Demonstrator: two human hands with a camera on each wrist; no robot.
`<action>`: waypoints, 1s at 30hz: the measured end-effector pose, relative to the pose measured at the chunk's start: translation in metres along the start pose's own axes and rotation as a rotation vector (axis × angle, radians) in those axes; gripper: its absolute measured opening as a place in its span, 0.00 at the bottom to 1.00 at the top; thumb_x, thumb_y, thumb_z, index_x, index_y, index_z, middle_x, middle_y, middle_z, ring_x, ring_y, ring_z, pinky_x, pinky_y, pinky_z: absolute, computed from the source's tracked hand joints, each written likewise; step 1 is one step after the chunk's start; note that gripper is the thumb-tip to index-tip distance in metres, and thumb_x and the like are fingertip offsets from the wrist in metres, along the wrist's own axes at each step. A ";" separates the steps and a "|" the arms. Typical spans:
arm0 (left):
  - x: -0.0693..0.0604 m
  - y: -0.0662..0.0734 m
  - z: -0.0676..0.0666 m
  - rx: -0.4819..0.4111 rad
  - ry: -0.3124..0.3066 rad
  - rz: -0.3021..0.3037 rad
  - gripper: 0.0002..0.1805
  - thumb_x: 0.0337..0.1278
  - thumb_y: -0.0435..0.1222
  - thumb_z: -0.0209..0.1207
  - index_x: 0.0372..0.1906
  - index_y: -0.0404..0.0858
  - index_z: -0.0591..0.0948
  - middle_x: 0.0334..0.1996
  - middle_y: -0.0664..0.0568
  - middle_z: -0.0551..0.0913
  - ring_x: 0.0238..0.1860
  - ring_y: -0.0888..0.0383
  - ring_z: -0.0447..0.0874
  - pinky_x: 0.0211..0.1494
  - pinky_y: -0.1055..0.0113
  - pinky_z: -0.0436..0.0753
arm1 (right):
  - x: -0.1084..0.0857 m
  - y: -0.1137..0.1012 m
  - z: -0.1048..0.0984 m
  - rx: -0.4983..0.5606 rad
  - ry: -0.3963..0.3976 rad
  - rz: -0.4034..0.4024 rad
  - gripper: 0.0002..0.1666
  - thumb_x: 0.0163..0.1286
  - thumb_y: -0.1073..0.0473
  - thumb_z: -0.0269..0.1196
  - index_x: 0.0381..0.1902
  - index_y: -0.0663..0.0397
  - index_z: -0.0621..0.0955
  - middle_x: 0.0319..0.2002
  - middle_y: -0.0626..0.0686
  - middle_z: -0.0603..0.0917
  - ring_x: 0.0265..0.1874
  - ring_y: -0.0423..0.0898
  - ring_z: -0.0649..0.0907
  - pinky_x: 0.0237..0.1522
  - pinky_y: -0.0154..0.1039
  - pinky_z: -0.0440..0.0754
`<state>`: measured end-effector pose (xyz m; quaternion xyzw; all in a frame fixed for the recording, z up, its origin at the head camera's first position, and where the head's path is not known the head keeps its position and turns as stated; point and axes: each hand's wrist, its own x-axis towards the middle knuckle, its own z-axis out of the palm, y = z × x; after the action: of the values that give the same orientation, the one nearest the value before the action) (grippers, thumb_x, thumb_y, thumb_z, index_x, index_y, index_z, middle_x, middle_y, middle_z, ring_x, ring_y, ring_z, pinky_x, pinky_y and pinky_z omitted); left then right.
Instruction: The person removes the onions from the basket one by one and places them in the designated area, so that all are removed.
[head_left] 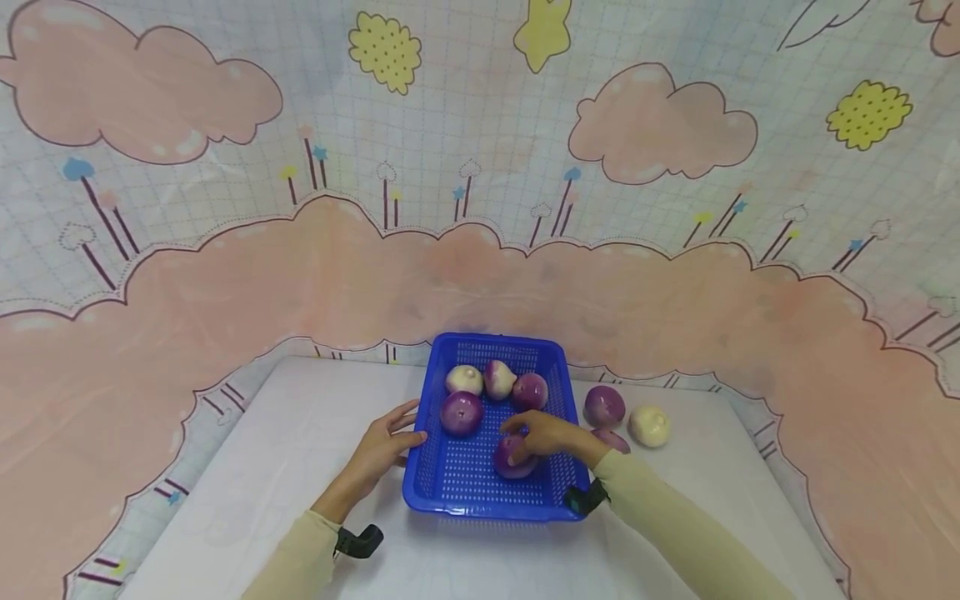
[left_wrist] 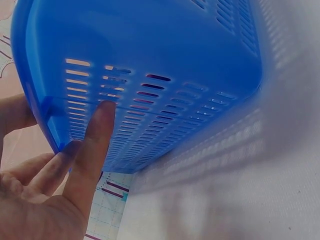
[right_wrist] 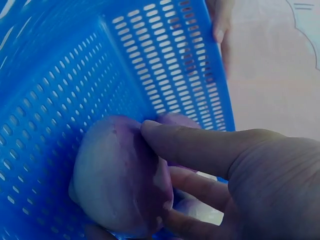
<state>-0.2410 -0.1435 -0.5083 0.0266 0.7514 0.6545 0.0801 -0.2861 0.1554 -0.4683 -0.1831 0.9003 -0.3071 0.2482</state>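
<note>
The held purple onion (head_left: 514,463) is inside the blue basket, toward the near right of its floor; whether it touches the mesh beneath is hard to tell. The right hand (head_left: 546,433) is clasped on it, thumb and fingers spread round its smooth side. To handle it well, the onion should be kept low and steady before the fingers loosen, since something so round and glossy could roll into the near wall or knock its neighbours.

The left hand (head_left: 381,447) lies well apart from the right, its fingers extended against the left side of the basket (head_left: 495,511), not wrapped round it. Light, even pressure there seems best, enough to stop sliding without tipping.

Farther in the basket are a large purple onion (head_left: 461,413) at left, a white onion (head_left: 464,380) beyond it, a purple-and-white onion (head_left: 498,379), and another purple onion (head_left: 531,391) at far right. Right of the basket, a white onion and two purple ones, one partly hidden by the right arm, lie on the desk (head_left: 225,500).

No brand, label or writing can be read; the cloth backdrop (head_left: 465,283) carries only drawings.
</note>
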 end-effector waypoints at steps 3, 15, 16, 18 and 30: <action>0.001 -0.001 0.000 0.000 -0.005 0.006 0.37 0.61 0.37 0.62 0.74 0.43 0.63 0.69 0.36 0.70 0.57 0.41 0.83 0.44 0.55 0.88 | 0.001 -0.001 0.001 0.013 -0.016 0.023 0.30 0.57 0.59 0.72 0.58 0.52 0.80 0.50 0.53 0.82 0.41 0.48 0.80 0.42 0.43 0.83; 0.004 -0.005 -0.001 -0.010 0.007 0.007 0.37 0.60 0.37 0.63 0.73 0.43 0.64 0.68 0.37 0.72 0.53 0.44 0.85 0.42 0.55 0.88 | 0.002 -0.001 0.001 0.046 -0.012 0.003 0.23 0.56 0.58 0.72 0.51 0.48 0.82 0.44 0.52 0.83 0.37 0.47 0.81 0.38 0.42 0.85; 0.004 -0.005 0.000 -0.008 0.004 0.008 0.37 0.60 0.37 0.63 0.73 0.43 0.64 0.68 0.36 0.72 0.53 0.44 0.85 0.42 0.55 0.88 | 0.002 -0.001 0.001 0.050 -0.008 -0.001 0.23 0.56 0.58 0.72 0.51 0.48 0.82 0.44 0.52 0.83 0.37 0.47 0.82 0.37 0.42 0.85; 0.004 -0.005 0.000 -0.003 -0.004 0.013 0.37 0.60 0.37 0.62 0.74 0.42 0.63 0.68 0.35 0.71 0.54 0.43 0.85 0.43 0.56 0.88 | 0.001 -0.001 0.000 0.057 0.000 -0.010 0.23 0.57 0.58 0.72 0.52 0.48 0.82 0.44 0.52 0.84 0.37 0.47 0.82 0.37 0.41 0.85; 0.003 -0.002 0.001 -0.016 0.007 0.002 0.36 0.61 0.36 0.62 0.74 0.44 0.64 0.68 0.37 0.71 0.54 0.44 0.84 0.43 0.55 0.88 | -0.014 -0.010 -0.010 0.154 0.012 -0.053 0.30 0.56 0.53 0.74 0.57 0.48 0.80 0.54 0.53 0.82 0.41 0.47 0.83 0.42 0.42 0.87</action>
<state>-0.2433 -0.1428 -0.5110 0.0242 0.7465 0.6605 0.0773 -0.2784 0.1597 -0.4500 -0.1851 0.8704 -0.3831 0.2479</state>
